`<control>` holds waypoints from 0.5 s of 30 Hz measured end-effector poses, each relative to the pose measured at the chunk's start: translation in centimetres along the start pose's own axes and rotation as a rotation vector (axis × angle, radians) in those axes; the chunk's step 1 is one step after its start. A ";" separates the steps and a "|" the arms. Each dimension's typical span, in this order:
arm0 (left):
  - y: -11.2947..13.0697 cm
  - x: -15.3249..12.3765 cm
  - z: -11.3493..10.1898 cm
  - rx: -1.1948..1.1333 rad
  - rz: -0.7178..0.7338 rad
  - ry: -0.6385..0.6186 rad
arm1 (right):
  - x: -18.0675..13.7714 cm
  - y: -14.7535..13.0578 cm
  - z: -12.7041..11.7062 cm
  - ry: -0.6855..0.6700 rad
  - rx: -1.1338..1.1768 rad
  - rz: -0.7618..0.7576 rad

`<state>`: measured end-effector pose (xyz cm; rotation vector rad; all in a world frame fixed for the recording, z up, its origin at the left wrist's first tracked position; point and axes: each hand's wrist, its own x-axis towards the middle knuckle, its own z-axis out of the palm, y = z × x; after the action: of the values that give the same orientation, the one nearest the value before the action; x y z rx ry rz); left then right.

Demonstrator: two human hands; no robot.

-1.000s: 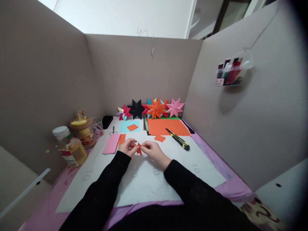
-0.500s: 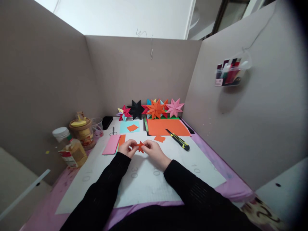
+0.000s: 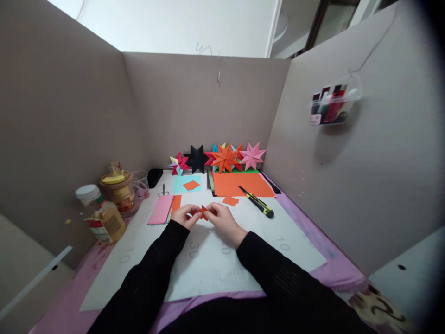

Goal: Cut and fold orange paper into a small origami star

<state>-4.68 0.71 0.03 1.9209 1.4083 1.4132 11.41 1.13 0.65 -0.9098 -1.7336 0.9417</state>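
A small folded orange paper star (image 3: 203, 213) is pinched between my two hands above the white sheet (image 3: 208, 260). My left hand (image 3: 184, 215) grips its left side with thumb and fingertips. On the other side, my right hand (image 3: 221, 217) is closed on the star's right edge. The fingers cover much of the paper. Close behind my right hand lies a small orange paper piece (image 3: 231, 201). A stack of coloured papers (image 3: 162, 209), pink on top, lies beside my left hand.
A yellow-black utility knife (image 3: 259, 204) lies partly on orange sheets (image 3: 239, 183). Small scissors (image 3: 163, 190) and a light blue paper (image 3: 179, 184) lie behind. Folded stars (image 3: 225, 158) line the back wall. A bottle (image 3: 104, 215) and a jar (image 3: 120, 190) stand left.
Both hands stay nearly in place. The fingers of my left hand have shifted slightly on the orange star, and less of its points shows.
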 end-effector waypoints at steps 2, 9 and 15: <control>0.1 0.0 0.0 0.002 -0.020 -0.029 | -0.1 -0.1 0.0 0.004 -0.021 -0.008; 0.2 0.0 -0.1 0.077 0.082 -0.079 | -0.1 -0.4 -0.1 -0.003 -0.064 -0.039; 0.0 0.1 -0.1 -0.029 -0.139 -0.022 | 0.0 -0.3 -0.1 -0.004 -0.029 -0.025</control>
<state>-4.80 0.77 0.11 1.7784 1.4721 1.3362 11.47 1.01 0.99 -0.9037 -1.7628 0.9046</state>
